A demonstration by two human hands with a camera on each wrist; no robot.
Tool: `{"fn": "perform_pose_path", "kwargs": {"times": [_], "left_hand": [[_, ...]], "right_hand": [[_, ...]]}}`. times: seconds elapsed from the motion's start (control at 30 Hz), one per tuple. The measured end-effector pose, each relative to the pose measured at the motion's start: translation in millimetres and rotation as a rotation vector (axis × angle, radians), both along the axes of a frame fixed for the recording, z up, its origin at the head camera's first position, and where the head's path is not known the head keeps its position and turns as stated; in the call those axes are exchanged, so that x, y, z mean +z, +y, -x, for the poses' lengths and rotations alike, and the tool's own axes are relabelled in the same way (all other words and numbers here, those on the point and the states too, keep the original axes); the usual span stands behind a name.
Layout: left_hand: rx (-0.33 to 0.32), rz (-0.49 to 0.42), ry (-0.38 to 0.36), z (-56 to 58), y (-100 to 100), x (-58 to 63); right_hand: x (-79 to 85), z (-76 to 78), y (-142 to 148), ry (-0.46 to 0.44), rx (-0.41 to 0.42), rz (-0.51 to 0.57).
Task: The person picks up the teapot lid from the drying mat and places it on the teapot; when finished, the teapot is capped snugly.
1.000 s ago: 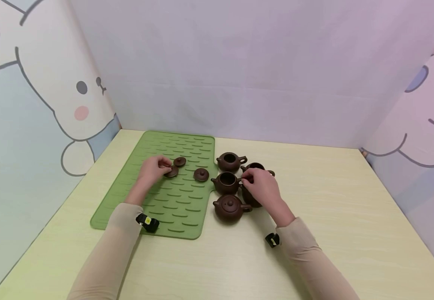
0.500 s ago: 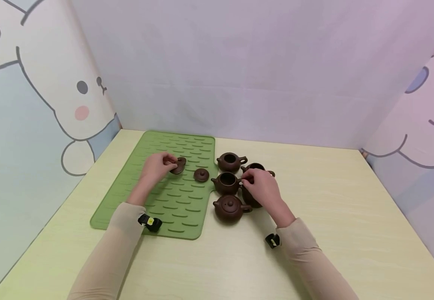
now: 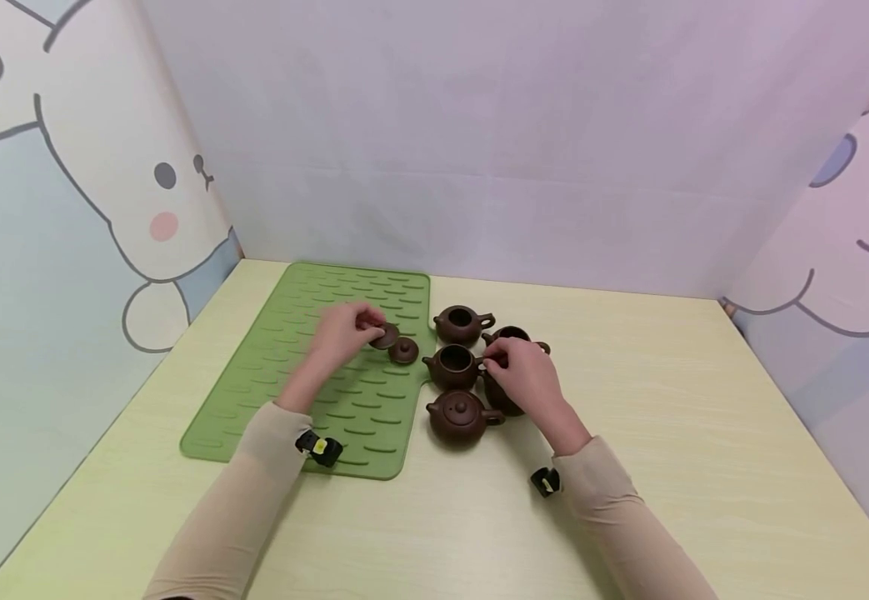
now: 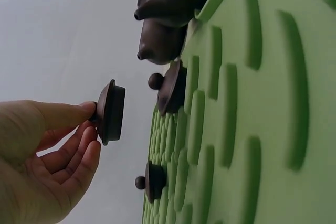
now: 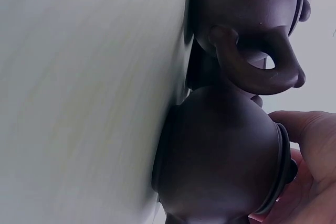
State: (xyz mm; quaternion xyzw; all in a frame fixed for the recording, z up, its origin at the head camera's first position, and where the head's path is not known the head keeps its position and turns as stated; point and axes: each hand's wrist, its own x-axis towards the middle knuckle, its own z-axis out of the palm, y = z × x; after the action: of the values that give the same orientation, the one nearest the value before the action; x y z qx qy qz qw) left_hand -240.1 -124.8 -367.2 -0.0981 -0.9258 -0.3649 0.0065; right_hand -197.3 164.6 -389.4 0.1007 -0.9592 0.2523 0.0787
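We judge the work to be partway through: two pots are covered and three are not. The front teapot (image 3: pixel 460 417) carries its lid, as does the neighbouring pot (image 5: pixel 220 156) under the right hand (image 3: pixel 527 375). The rear pot (image 3: pixel 458 324), middle pot (image 3: pixel 454 366) and side pot (image 3: pixel 510 332) stand uncovered on the desk (image 3: pixel 666 400), matched by three loose lids. We find the left hand (image 3: pixel 340 333) with fingers clamped on the knob of the held lid (image 4: pixel 111 113), raised above the green mat (image 3: pixel 247 383). The near lid (image 3: pixel 403 351) and far lid (image 4: pixel 154 182) lie on that mat. The right fingers curl beside the covered neighbour's lid; we cannot tell whether they grip it.

We note matte, dark brown, clay-like bodies, rounded, with short spouts and loop handles. Lids are shallow domes with ball knobs and, on the held one, a stepped underside. The mat bears short raised ridges; the desk shows pale wood grain.
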Motion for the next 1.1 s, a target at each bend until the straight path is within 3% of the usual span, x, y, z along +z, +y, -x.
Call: {"fn": "perform_pose_path", "kwargs": {"times": [0.27,0.5,1.1], "left_hand": [[-0.057,0.003,0.02,0.0,24.8,1.8],[-0.114,-0.047,0.009,-3.1,42.1,5.4],[-0.221,-0.047,0.008,-9.1,76.6,8.2]], "right_hand": [[1.5,-1.4,0.1,-0.001,0.002,0.003],[1.6,-1.5,0.1,-0.003,-0.001,0.009],[1.4,-0.1,-0.5,-0.019,-0.013,0.003]]}}
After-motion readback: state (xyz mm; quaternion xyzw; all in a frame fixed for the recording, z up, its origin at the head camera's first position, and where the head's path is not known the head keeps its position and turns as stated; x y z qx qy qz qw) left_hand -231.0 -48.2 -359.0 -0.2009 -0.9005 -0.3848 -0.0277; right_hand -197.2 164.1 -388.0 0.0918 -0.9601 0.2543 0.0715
